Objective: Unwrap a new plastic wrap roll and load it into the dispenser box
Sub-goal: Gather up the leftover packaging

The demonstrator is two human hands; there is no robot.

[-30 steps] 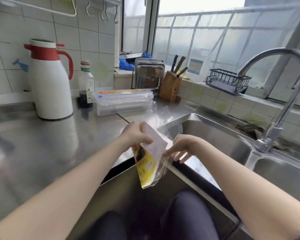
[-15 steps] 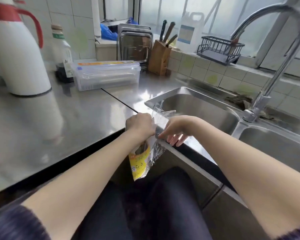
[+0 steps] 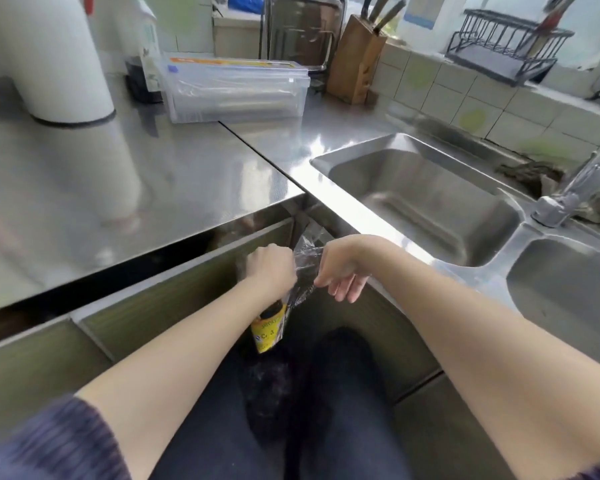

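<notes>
Item, far left on the steel counter (image 3: 146, 188): white thermos jug (image 3: 54, 57), upright. Just right of it, a dark-bottomed bottle (image 3: 142, 64), partly blurred.

Item, counter rear centre: clear dispenser box (image 3: 236, 90), lying lengthwise, lid down; I can make out a roll shape inside it. It sits well apart from both hands.

Item, below the counter edge, centre: my left hand (image 3: 271, 270), fingers curled tight round the top of the yellow-labelled wrapper (image 3: 269, 329), which hangs downward over dark trousers (image 3: 291, 410). Whether the new roll is inside it I cannot tell.

Item, touching that: crumpled clear film (image 3: 305, 261) stretched between the two hands.

Item, just right: my right hand (image 3: 342, 268), thumb and forefinger pinching the film, remaining fingers hanging loose.

Item, behind: steel trays (image 3: 302, 29) propped upright, wooden knife block (image 3: 357, 69).

Item, right: double sink (image 3: 426, 199), tap (image 3: 568, 195) at its divider, wire rack (image 3: 503, 46) on the tiled ledge.
</notes>
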